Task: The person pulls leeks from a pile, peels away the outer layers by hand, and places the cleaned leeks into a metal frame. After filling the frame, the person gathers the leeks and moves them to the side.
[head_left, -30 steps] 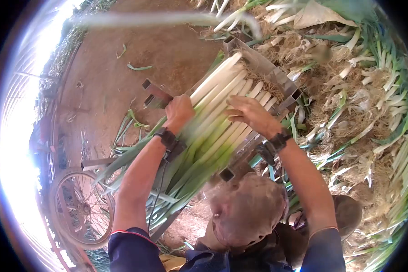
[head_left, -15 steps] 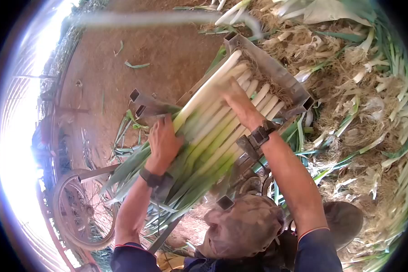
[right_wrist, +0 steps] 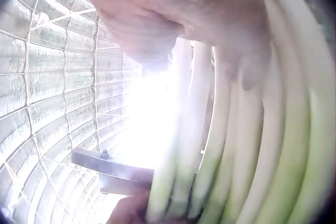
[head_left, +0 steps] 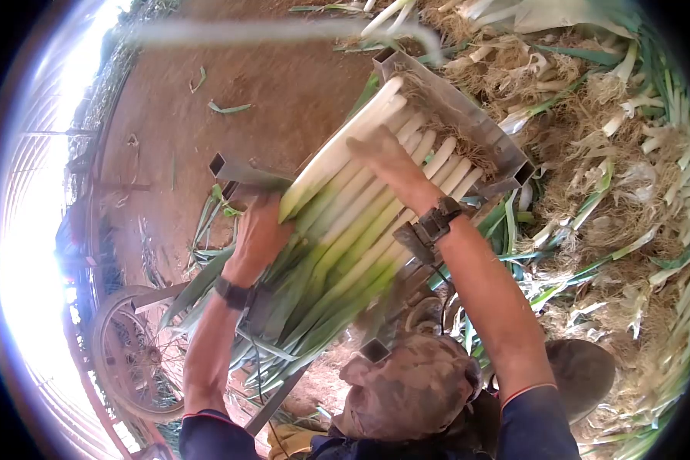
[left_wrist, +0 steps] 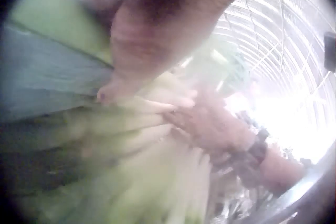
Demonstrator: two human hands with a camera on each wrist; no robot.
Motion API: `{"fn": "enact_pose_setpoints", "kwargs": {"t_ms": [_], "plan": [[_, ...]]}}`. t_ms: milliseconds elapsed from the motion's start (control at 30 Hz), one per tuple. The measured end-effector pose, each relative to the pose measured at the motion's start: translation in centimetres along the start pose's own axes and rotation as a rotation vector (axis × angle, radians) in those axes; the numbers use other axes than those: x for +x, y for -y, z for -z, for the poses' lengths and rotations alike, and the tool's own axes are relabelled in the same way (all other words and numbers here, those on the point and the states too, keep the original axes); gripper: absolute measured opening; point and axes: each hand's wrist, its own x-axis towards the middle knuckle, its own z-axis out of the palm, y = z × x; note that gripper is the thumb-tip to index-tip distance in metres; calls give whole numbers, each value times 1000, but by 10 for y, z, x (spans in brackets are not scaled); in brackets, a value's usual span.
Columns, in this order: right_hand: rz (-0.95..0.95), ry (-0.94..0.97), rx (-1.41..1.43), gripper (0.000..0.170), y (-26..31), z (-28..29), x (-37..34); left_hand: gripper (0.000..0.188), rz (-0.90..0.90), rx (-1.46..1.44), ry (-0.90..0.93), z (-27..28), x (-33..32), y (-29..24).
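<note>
A thick row of leeks [head_left: 360, 195] lies side by side in a metal frame [head_left: 506, 146], white shanks and roots toward the far right, green leaves toward the near left. My left hand [head_left: 262, 239] grips the outer left edge of the row, where white turns to green. In the left wrist view its thumb [left_wrist: 113, 90] presses on the leaves. My right hand [head_left: 391, 162] rests across the white shanks near the roots. In the right wrist view its fingers [right_wrist: 247, 66] lie over the tops of several shanks, loosely bent, with fingertips between them.
Square metal tube ends [head_left: 226, 170] jut out left of the row. A spoked wheel [head_left: 138, 354] stands at the lower left. Loose leeks with roots [head_left: 583, 176] are heaped on the right. Another person's cap [head_left: 410, 387] shows at the bottom. Bare earth [head_left: 268, 84] lies beyond the frame.
My left hand has slid down and left along the row's edge. My right hand has moved left and up over the shanks. The outer shanks have shifted slightly left.
</note>
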Motion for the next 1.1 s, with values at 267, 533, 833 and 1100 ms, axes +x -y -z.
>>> {"fn": "enact_pose_setpoints", "kwargs": {"t_ms": [267,533,833,1100], "plan": [[7,-396,-197,94,7,-22,7,53,43,232,-87,6,-9,-17],[-152,-546,-843,85,32,-26,24,50,-19,222,-39,-13,8,7],[48,-186,-394,74,18,-3,-53,59,80,235,-9,-1,3,-17],[211,-109,-655,59,1,53,-145,103,15,204,26,29,-52,0]]}}
